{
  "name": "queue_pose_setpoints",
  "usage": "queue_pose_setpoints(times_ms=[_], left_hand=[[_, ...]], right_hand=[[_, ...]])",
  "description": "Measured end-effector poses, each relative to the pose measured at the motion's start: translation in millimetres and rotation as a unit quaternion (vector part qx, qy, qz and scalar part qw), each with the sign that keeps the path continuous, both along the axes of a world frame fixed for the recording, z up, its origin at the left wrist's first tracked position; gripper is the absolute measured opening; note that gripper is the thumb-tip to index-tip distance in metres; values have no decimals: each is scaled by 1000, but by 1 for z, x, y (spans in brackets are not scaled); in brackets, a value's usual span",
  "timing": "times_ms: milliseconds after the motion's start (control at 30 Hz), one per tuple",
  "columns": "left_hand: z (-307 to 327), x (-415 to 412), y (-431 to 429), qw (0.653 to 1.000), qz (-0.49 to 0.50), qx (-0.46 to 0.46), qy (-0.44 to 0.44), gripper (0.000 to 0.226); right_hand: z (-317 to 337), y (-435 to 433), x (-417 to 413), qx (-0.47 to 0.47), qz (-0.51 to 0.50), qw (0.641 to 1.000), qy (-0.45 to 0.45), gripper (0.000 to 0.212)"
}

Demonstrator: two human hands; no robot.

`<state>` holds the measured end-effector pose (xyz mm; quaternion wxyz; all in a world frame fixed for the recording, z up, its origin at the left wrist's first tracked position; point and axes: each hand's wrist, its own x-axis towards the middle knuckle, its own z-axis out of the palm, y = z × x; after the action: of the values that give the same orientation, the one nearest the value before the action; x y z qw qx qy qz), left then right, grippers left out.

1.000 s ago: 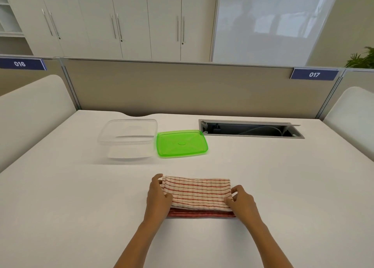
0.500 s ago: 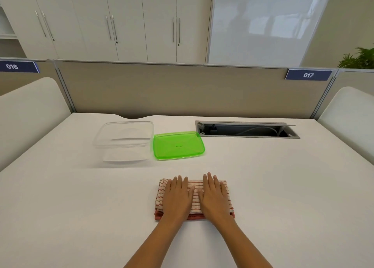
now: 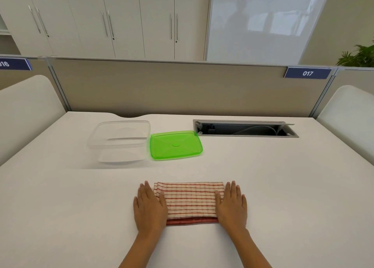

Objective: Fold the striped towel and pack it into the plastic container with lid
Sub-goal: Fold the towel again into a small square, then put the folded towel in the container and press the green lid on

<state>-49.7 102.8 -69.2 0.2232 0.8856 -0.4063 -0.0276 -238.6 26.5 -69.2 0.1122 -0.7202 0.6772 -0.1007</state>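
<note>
The striped towel (image 3: 189,201), cream with red lines, lies folded into a flat rectangle on the white desk near me. My left hand (image 3: 148,206) rests flat at its left end, thumb on the cloth. At the right end lies my right hand (image 3: 232,204), also flat, fingers stretched forward. Neither hand grips anything. Further back and to the left stands the clear plastic container (image 3: 119,141), uncovered, with nothing inside. Its green lid (image 3: 175,144) lies flat on the desk just to its right.
An open cable tray (image 3: 244,128) is sunk into the desk (image 3: 283,186) at the back right. A beige partition wall (image 3: 182,89) closes off the far edge. White rounded side panels stand at both sides.
My hands lay side by side on the middle of the towel half a second ago. They have slid apart to its left and right ends. The towel stays folded in place.
</note>
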Motion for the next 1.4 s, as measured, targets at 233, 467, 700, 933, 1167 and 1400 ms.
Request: queue_pose_setpoints(times_ms=[233, 467, 700, 933, 1167, 1400], left_hand=[[3, 3, 3, 992, -35, -53, 111, 46], [15, 6, 3, 921, -22, -220, 320, 26], [28, 32, -7, 954, 3, -170, 248, 28], [71, 92, -27, 888, 24, -135, 440, 40], [143, 158, -53, 849, -19, -197, 489, 53], [158, 203, -95, 891, 38, -227, 391, 47]], right_hand=[[1, -1, 2, -12, 18, 996, -86, 50], [10, -1, -1, 18, 19, 963, -268, 27], [31, -8, 20, 50, 27, 906, -420, 18], [63, -36, 59, 171, 6, 865, -471, 34], [134, -80, 123, 223, 114, 832, -494, 62], [160, -113, 203, 190, 153, 846, -473, 71]])
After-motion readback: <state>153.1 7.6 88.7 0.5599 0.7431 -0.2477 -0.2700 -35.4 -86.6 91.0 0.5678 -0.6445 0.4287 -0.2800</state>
